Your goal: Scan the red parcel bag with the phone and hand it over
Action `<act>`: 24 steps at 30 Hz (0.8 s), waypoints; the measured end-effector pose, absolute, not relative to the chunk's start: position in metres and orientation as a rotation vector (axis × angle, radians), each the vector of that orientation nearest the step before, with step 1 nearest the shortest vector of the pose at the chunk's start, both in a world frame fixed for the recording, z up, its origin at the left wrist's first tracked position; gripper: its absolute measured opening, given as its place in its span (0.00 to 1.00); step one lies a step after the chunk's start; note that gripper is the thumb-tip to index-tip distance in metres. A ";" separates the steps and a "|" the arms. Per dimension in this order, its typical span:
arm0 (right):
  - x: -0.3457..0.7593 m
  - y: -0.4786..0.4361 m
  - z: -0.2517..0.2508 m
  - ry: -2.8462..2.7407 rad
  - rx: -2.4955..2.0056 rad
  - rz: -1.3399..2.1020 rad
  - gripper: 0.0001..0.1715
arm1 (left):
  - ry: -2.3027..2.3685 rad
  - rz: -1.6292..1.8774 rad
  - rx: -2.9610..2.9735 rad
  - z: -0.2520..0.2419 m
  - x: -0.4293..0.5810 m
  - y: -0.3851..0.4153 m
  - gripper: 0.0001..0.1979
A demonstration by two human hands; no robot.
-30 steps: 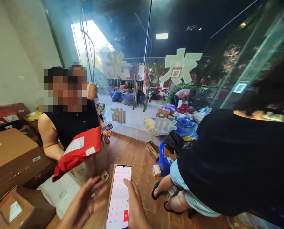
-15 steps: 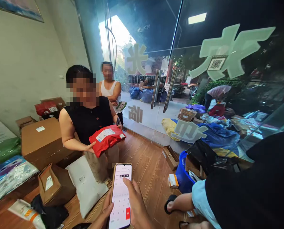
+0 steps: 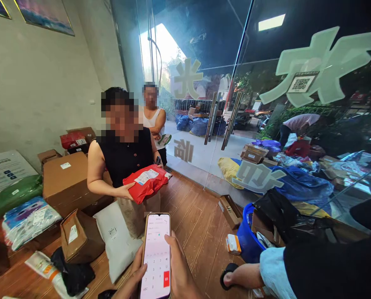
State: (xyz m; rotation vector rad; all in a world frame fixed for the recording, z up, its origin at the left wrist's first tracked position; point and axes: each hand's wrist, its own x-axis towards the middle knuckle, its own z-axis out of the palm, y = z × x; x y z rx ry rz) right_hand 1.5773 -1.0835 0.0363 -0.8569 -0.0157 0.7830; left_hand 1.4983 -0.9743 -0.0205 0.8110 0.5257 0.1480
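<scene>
A phone [image 3: 156,257] is held upright at the bottom centre, its screen showing a number keypad with a red key. My left hand [image 3: 134,274] grips its left edge, the thumb lying near the keypad's left side. Along the right edge is my right hand [image 3: 182,270], also around the phone, with its thumb over the upper part of the screen. Just beyond the phone, a person in a black sleeveless top [image 3: 127,155] holds a red parcel [image 3: 146,182] with a white label in both hands.
Boxes [image 3: 65,178] and a white bag [image 3: 116,241] lie on the floor at left. A blue bin [image 3: 249,232] and a person's leg [image 3: 244,276] are at right. Behind are glass doors [image 3: 219,120], a person in a white vest [image 3: 154,118], and parcels outside.
The view has shifted left, so the surroundings sit further right. My right thumb has moved slightly right on the screen, and a dark pop-up on the phone is gone.
</scene>
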 end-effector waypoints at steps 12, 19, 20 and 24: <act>1.576 -1.112 0.059 -0.573 -0.973 0.847 0.33 | 0.561 0.008 0.888 0.088 1.468 -1.004 0.47; 1.570 -1.110 0.066 -0.601 -0.874 0.882 0.36 | 0.605 0.244 1.058 0.071 1.474 -1.009 0.40; 1.570 -1.111 0.065 -0.618 -0.883 0.889 0.37 | 0.598 0.245 1.058 0.071 1.474 -1.008 0.40; 1.568 -1.110 0.059 -0.601 -0.877 0.874 0.43 | 0.494 0.233 0.933 0.073 1.469 -1.005 0.37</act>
